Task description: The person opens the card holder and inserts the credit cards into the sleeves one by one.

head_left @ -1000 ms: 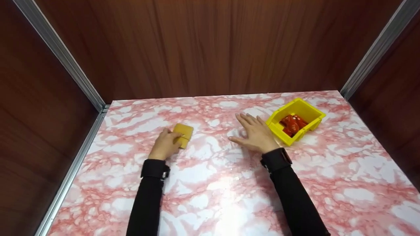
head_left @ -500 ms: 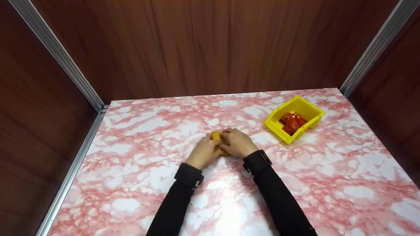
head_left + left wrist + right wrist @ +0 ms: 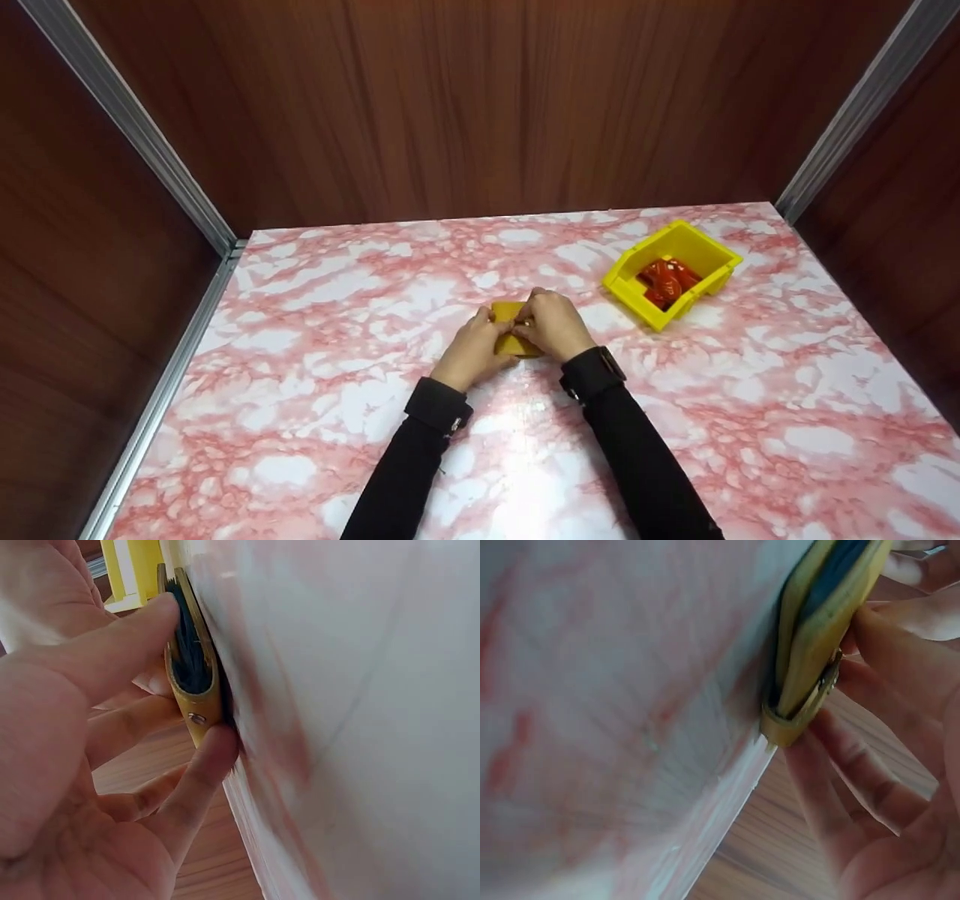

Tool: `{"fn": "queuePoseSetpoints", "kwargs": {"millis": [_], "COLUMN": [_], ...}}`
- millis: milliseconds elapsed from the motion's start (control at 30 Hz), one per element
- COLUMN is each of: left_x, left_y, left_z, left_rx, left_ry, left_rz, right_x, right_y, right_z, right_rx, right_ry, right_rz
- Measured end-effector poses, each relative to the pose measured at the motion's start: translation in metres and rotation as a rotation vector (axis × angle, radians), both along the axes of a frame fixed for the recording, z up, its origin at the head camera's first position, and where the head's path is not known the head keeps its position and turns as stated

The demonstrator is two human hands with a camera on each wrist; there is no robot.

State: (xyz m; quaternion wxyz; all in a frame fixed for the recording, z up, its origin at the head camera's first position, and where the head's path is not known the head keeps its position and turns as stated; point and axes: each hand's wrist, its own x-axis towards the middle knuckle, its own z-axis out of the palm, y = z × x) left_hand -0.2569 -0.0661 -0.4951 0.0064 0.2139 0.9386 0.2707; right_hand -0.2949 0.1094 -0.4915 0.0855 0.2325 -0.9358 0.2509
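The tan wallet (image 3: 516, 347) is gripped by the left hand (image 3: 472, 346) and right hand (image 3: 555, 326), long axis set front to back; the print on the red packets (image 3: 666, 283) cannot be read.

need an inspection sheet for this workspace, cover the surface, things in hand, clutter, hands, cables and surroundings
surface: red-and-white marbled tabletop, glare near the front
things in hand: yellow holder, dark contents between its covers
clutter: yellow bin on the right, red packets inside
left hand: grips the yellow holder
right hand: pinches the yellow holder, fingertips partly hidden from above
cables: nothing seen
surroundings: brown wood-grain panels, metal rails at the corners
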Motion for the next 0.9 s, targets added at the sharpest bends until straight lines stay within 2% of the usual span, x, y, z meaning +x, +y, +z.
{"fn": "queuePoseSetpoints", "kwargs": {"millis": [167,400,667,900], "left_x": [0.001,-0.001,-0.001,0.000], "left_y": [0.001,0.005,0.007,0.007], "left_z": [-0.001,-0.001,-0.002,-0.001], "left_rx": [-0.022,-0.052,-0.087,-0.121], "left_ry": [0.008,0.041,0.086,0.076], "left_rz": [0.010,-0.005,-0.015,0.004], "right_x": [0.001,0.004,0.003,0.000], "right_y": [-0.002,-0.007,-0.011,-0.003], "right_z": [-0.002,0.000,0.002,0.005], "right_rx": [-0.023,0.133,0.085,0.043], "right_ry": [0.043,0.171,0.131,0.080], "right_rz": [-0.035,-0.124,-0.159,-0.216]}}
